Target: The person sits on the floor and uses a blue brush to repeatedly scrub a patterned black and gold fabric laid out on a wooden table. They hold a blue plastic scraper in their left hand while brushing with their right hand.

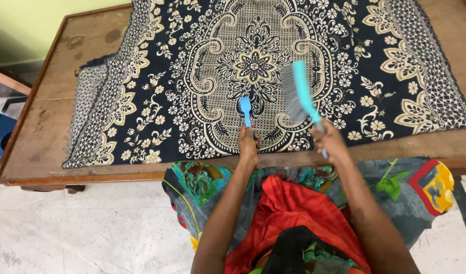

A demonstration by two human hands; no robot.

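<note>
Bench (50, 91): a wide wooden platform with a raised rim, stained and worn on its left part, standing on pale speckled floor. It carries the cloth and runs from left to right in front of me.

Cloth (202, 76): a dark navy spread with cream flowers, scrolls and a big oval medallion in the middle. It lies flat over most of the bench, its left edge rumpled into a fold, its near edge just short of the bench rim.

Brush (299, 91): a turquoise long-handled brush with pale bristles facing left, raised over the cloth right of the medallion's centre, tilted with its head away from me.

Right hand (330, 143): my grip is clenched round the near end of the brush handle, at the near edge of the cloth.

Small blue handle (246, 110): a narrow bright blue tool; only its upper end shows, standing over the lower part of the medallion. I cannot tell what kind of head it has.

Left hand (249, 144): my grip is closed round the lower end of the small blue handle.

Risk: as I judge it, the loose cloth could bunch or slide toward the rumpled left edge if the bristles drag hard, since nothing pins it down.

Risk, smaller: I hold the brush far back, so it could twist in my grip.
</note>
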